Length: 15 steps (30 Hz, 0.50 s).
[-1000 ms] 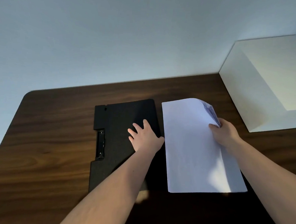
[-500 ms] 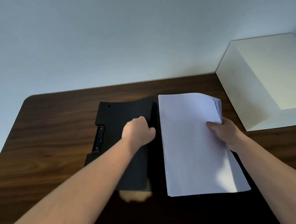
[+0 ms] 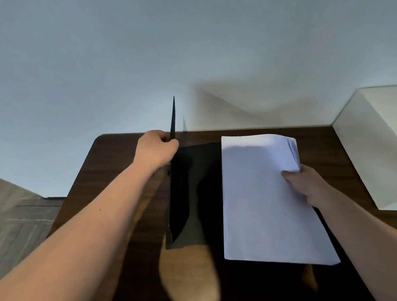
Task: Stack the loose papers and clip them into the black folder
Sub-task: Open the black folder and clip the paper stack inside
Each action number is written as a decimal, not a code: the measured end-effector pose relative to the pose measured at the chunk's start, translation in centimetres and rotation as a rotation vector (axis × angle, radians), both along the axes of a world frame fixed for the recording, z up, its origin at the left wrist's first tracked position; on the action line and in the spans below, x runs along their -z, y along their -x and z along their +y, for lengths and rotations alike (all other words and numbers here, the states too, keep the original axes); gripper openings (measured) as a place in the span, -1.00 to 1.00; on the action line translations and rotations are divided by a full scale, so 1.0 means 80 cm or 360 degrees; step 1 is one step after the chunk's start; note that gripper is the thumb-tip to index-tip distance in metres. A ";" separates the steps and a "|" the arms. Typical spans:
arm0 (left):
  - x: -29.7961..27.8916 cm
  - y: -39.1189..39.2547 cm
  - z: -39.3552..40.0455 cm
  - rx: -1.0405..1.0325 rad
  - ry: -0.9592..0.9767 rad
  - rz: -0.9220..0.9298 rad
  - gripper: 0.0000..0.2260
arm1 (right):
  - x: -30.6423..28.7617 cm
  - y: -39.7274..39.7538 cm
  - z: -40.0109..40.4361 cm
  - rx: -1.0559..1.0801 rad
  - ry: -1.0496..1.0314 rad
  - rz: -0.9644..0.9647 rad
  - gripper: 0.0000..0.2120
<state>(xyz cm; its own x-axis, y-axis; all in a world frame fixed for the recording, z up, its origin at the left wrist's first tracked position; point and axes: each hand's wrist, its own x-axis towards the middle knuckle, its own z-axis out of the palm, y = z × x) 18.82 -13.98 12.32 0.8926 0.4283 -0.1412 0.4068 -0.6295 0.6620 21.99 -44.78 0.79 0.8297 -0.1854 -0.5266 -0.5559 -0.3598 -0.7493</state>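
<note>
Opening black folder (image 3: 179, 195): left hand (image 3: 156, 148) pinched cover upright, right hand (image 3: 306, 183) gripped paper stack (image 3: 266, 200) edge on table (image 3: 114, 159). Next likely: fold cover flat, slide stack under clip.

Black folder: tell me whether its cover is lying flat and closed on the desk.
No, the left hand holds the black folder cover lifted upright on edge.

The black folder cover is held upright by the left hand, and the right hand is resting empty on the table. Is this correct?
Not quite. In the head view the right hand is not empty: it grips the paper stack at its right edge. The rest holds: the left hand holds the black folder cover upright.
</note>
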 end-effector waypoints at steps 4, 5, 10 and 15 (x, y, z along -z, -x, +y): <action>-0.006 0.006 0.072 -0.0122 0.0159 -0.0026 -0.88 | 0.008 -0.008 0.050 -0.0094 0.0041 0.0018 -0.59; -0.004 0.006 0.095 -0.0157 0.0189 -0.0003 -0.92 | 0.010 -0.009 0.059 -0.0116 0.0060 0.0024 -0.59; 0.024 0.040 0.217 -0.0339 0.0277 0.0454 -0.92 | 0.024 -0.017 0.092 -0.0213 0.0157 0.0019 -0.62; 0.100 0.093 0.227 -0.0595 0.0331 0.0593 -0.67 | 0.039 -0.014 0.105 -0.0281 0.0253 0.0013 -0.67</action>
<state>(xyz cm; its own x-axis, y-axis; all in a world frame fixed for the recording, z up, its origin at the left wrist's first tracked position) 11.40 4.18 4.29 0.5593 0.6350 -0.5329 0.8069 -0.2697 0.5255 23.10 -36.35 -2.30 0.8524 -0.1186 -0.5092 -0.4796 -0.5652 -0.6712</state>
